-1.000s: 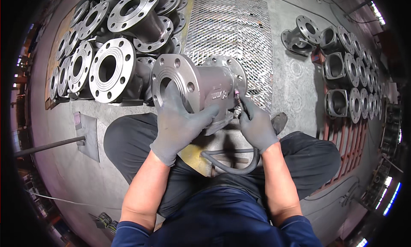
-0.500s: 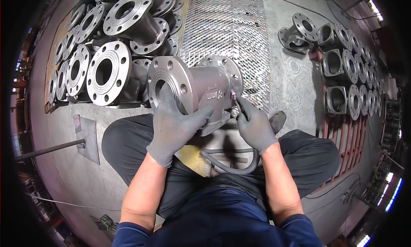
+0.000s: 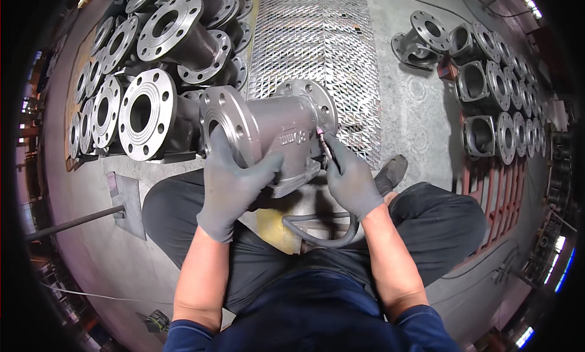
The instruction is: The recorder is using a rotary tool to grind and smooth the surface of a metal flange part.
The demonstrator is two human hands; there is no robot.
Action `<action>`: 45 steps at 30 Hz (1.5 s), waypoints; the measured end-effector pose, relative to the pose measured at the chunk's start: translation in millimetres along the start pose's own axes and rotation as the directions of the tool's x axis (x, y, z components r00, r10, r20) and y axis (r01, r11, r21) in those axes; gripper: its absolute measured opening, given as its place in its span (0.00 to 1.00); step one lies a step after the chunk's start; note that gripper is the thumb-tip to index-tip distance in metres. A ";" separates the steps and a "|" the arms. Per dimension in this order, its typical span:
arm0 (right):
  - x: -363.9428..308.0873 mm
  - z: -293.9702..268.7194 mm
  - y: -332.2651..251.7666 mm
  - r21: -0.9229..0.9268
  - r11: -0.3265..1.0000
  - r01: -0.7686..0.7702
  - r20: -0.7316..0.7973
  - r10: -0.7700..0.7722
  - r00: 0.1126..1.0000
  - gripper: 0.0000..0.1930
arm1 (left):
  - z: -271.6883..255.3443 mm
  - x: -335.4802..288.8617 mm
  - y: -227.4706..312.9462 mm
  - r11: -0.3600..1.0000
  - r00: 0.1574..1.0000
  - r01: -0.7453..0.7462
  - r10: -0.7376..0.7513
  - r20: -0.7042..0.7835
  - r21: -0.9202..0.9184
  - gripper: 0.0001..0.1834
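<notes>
A grey cast-metal valve body (image 3: 281, 121) with a round flange at each end lies on its side before me, raised lettering on its wall. My left hand (image 3: 228, 187), in a grey glove, grips its near-left flange, fingers inside the bore and thumb against the body. My right hand (image 3: 354, 186), gloved too, is closed round a slim pencil grinder (image 3: 328, 149). The grinder's small pink stone tip is at the corner where the body meets the far flange; whether it touches cannot be made out. A dark ribbed hose (image 3: 323, 239) loops below my right hand.
At the left, similar flanged castings (image 3: 146, 114) are piled high. More castings (image 3: 478, 135) stand in rows on a red rack (image 3: 496, 196) at the right, with a flanged casting (image 3: 426, 32) nearby. Metal mesh sheet (image 3: 311, 41) covers the floor ahead. A rod (image 3: 76, 223) reaches in from the left.
The valve body and both hands sit slightly further left in the view, which has itself shifted a little. The grinder tip stays near the far flange, and my grips are the same.
</notes>
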State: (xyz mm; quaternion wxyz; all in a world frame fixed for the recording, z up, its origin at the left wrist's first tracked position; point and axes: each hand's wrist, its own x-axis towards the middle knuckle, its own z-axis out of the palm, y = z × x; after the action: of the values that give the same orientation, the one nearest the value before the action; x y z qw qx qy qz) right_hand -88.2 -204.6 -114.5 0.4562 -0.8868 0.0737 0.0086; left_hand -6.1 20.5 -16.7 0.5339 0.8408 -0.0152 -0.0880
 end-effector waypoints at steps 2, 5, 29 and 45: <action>-1.7 -1.1 -10.1 0.076 0.995 -0.067 0.045 0.064 0.997 0.27 | -7.7 4.8 -4.8 0.995 0.999 0.053 -0.052 0.009 -0.089 0.37; -7.2 3.4 -6.5 0.130 0.990 0.062 -0.042 -0.058 0.997 0.26 | -20.4 9.7 -7.8 0.963 0.993 0.113 -0.104 0.047 -0.247 0.35; -27.0 -20.0 3.8 0.305 0.952 -0.015 0.179 -0.042 0.983 0.18 | -30.6 39.9 -18.1 0.986 0.992 0.087 -0.098 -0.074 -0.143 0.27; -2.0 -3.7 19.9 0.332 0.935 0.121 0.202 -0.196 0.959 0.15 | -37.1 45.0 -29.8 0.983 0.992 0.074 -0.090 -0.088 -0.170 0.25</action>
State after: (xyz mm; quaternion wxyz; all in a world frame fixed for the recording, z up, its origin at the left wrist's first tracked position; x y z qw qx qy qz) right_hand -93.1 -218.7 -128.2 0.5971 -0.7980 -0.0521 0.0631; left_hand 42.2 61.1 -34.1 0.5981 0.7966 0.0522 -0.0707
